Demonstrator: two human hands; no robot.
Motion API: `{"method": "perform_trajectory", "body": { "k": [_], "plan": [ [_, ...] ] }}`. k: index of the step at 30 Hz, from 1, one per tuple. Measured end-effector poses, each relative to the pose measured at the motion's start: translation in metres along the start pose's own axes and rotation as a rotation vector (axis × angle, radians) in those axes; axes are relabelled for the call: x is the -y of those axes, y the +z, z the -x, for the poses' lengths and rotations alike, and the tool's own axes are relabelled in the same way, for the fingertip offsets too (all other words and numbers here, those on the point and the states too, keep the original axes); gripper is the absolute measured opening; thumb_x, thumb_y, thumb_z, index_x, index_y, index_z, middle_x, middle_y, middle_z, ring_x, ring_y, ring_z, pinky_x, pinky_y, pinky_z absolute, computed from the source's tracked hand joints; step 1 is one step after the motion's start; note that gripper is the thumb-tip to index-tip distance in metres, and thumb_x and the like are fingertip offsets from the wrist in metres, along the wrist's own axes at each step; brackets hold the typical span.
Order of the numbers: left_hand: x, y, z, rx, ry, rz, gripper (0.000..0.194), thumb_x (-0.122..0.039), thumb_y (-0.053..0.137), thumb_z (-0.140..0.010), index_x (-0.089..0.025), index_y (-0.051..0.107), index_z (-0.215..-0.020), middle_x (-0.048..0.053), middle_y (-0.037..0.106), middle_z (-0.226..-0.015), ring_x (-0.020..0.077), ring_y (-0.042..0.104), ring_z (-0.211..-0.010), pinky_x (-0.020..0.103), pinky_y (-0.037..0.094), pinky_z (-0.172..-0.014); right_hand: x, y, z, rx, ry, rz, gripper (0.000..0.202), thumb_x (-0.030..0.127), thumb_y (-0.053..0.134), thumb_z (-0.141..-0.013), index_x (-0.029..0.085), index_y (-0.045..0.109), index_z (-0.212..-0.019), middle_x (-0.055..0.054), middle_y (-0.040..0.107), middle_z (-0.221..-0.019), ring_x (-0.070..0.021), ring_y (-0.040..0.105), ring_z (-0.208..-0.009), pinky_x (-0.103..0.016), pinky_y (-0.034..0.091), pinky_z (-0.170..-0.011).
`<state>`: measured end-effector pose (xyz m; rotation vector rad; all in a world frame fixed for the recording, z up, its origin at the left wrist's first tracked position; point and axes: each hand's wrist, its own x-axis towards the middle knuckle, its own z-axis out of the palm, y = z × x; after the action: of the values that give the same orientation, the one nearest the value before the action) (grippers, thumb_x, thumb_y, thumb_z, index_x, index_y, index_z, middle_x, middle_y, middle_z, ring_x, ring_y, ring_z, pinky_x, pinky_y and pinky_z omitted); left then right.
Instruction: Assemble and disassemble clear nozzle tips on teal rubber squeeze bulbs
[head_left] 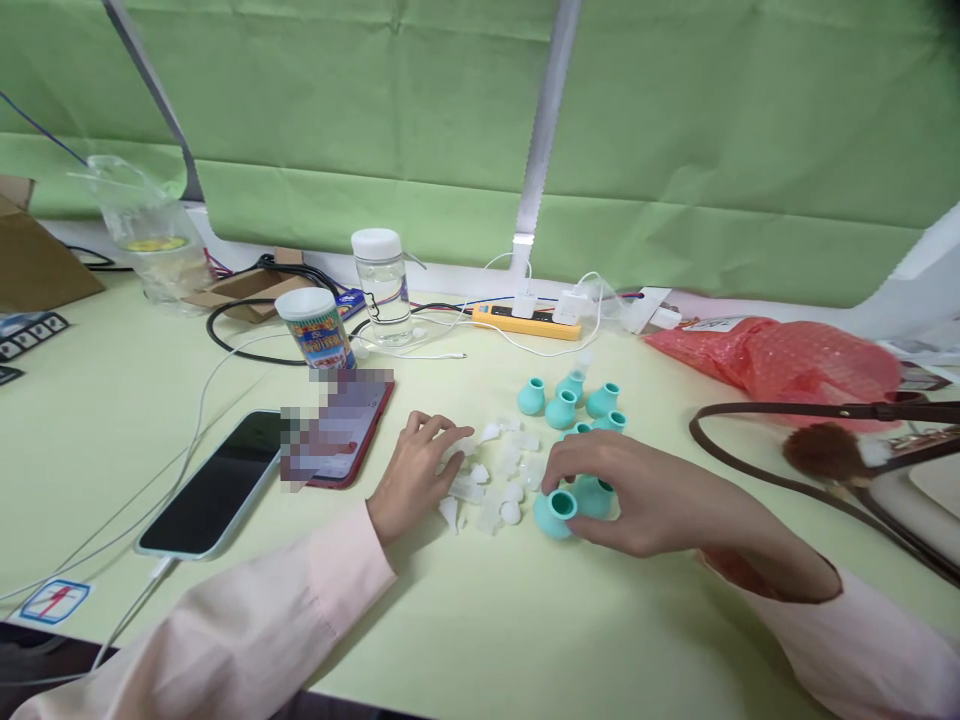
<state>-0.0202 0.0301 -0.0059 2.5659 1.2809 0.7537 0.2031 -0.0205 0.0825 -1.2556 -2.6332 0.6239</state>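
Note:
My left hand hovers at the left side of a loose pile of small clear and white plastic pieces. Its thumb and index finger are apart, and I see nothing held between them. My right hand curls over the nearest teal rubber bulb, thumb and index finger against its sides; the bulb stands with its open neck up. Partly hidden behind those fingers is another bulb. Several more teal bulbs stand just beyond, and one at the back has a clear piece in its neck.
Left of my left hand lie a red-edged phone and a charging phone. A printed paper tub, a water bottle and a yellow power strip stand behind. At right are a red plastic bag and a brown strap.

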Motion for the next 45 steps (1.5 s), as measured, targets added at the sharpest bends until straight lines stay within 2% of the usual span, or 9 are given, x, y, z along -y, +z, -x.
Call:
{"method": "perform_trajectory", "body": {
  "k": [11, 14, 18, 21, 27, 32, 40, 43, 45],
  "plan": [
    [-0.006, -0.004, 0.000, 0.046, -0.044, -0.033, 0.022, -0.025, 0.042, -0.081, -0.021, 0.052, -0.100, 0.004, 0.059, -0.094, 0.0219, 0.044, -0.092, 0.036, 0.033, -0.073, -0.007, -0.003, 0.000, 0.135, -0.091, 0.162, 0.017, 0.017, 0.050, -0.071, 0.023, 0.057, -0.085, -0.002, 0.061, -0.081, -0.0189, 0.055, -0.075, -0.033, 0.040, -0.068],
    [-0.007, -0.005, 0.000, 0.072, -0.057, -0.041, 0.022, -0.024, 0.039, -0.082, -0.021, 0.051, -0.100, 0.004, 0.059, -0.094, 0.0217, 0.046, -0.094, 0.038, 0.031, -0.075, -0.015, -0.012, -0.001, -0.101, -0.060, 0.138, 0.036, 0.031, 0.054, -0.072, 0.025, 0.049, -0.107, -0.004, 0.056, -0.104, -0.0217, 0.052, -0.093, -0.035, 0.040, -0.078],
    [-0.008, -0.005, 0.000, 0.081, -0.079, -0.041, 0.020, -0.025, 0.037, -0.083, -0.021, 0.047, -0.100, 0.004, 0.059, -0.095, 0.0198, 0.050, -0.094, 0.043, 0.025, -0.083, -0.047, -0.018, -0.012, -0.511, 0.165, 0.300, 0.046, 0.041, 0.042, -0.080, 0.028, 0.034, -0.124, -0.008, 0.037, -0.128, -0.0294, 0.036, -0.114, -0.046, 0.033, -0.088],
    [-0.008, -0.004, 0.000, 0.073, -0.091, -0.015, 0.016, -0.026, 0.036, -0.083, -0.021, 0.043, -0.096, 0.003, 0.059, -0.094, 0.0185, 0.053, -0.092, 0.044, 0.021, -0.085, -0.079, -0.014, -0.019, -0.404, 0.312, 0.327, 0.051, 0.048, 0.034, -0.082, 0.030, 0.026, -0.129, -0.012, 0.024, -0.135, -0.0380, 0.027, -0.118, -0.054, 0.034, -0.081],
    [-0.006, -0.004, -0.001, 0.072, -0.110, -0.014, 0.010, -0.029, 0.039, -0.081, -0.020, 0.041, -0.084, 0.001, 0.060, -0.086, 0.0183, 0.055, -0.084, 0.044, 0.022, -0.084, -0.106, -0.003, -0.024, -0.274, 0.353, 0.280, 0.050, 0.050, 0.027, -0.083, 0.029, 0.027, -0.129, -0.008, 0.034, -0.131, -0.0331, 0.027, -0.117, -0.052, 0.035, -0.083],
    [-0.008, -0.006, 0.000, 0.073, -0.112, -0.041, 0.013, -0.031, 0.038, -0.082, -0.020, 0.042, -0.087, 0.002, 0.060, -0.088, 0.0205, 0.053, -0.088, 0.044, 0.023, -0.082, -0.098, -0.002, -0.028, -0.399, 0.324, 0.295, 0.053, 0.047, 0.037, -0.080, 0.024, 0.030, -0.128, -0.010, 0.039, -0.125, -0.0318, 0.029, -0.114, -0.050, 0.036, -0.083],
    [-0.014, -0.011, 0.000, 0.028, -0.111, -0.026, 0.019, -0.032, 0.036, -0.083, -0.021, 0.043, -0.097, 0.004, 0.056, -0.098, 0.0226, 0.045, -0.098, 0.042, 0.025, -0.080, -0.053, -0.006, -0.020, -1.212, 0.026, 0.241, 0.031, 0.021, 0.045, -0.080, 0.031, 0.052, -0.109, -0.005, 0.054, -0.101, -0.0228, 0.051, -0.094, -0.042, 0.040, -0.082],
    [-0.015, -0.015, 0.001, -0.049, -0.079, 0.023, 0.017, -0.028, 0.037, -0.083, -0.020, 0.044, -0.096, 0.005, 0.054, -0.101, 0.0215, 0.043, -0.097, 0.040, 0.027, -0.080, -0.025, -0.003, -0.009, -1.267, -0.150, 0.208, 0.037, 0.012, 0.046, -0.078, 0.034, 0.053, -0.106, -0.004, 0.049, -0.103, -0.0230, 0.052, -0.094, -0.039, 0.043, -0.077],
    [-0.017, -0.018, 0.004, -0.109, -0.012, 0.088, 0.016, -0.025, 0.038, -0.082, -0.019, 0.045, -0.094, 0.006, 0.054, -0.100, 0.0208, 0.043, -0.095, 0.039, 0.029, -0.080, -0.006, 0.001, -0.001, -1.080, -0.194, 0.226, 0.044, 0.008, 0.044, -0.077, 0.035, 0.048, -0.111, -0.004, 0.051, -0.104, -0.0228, 0.052, -0.096, -0.035, 0.045, -0.072]
  ]
}}
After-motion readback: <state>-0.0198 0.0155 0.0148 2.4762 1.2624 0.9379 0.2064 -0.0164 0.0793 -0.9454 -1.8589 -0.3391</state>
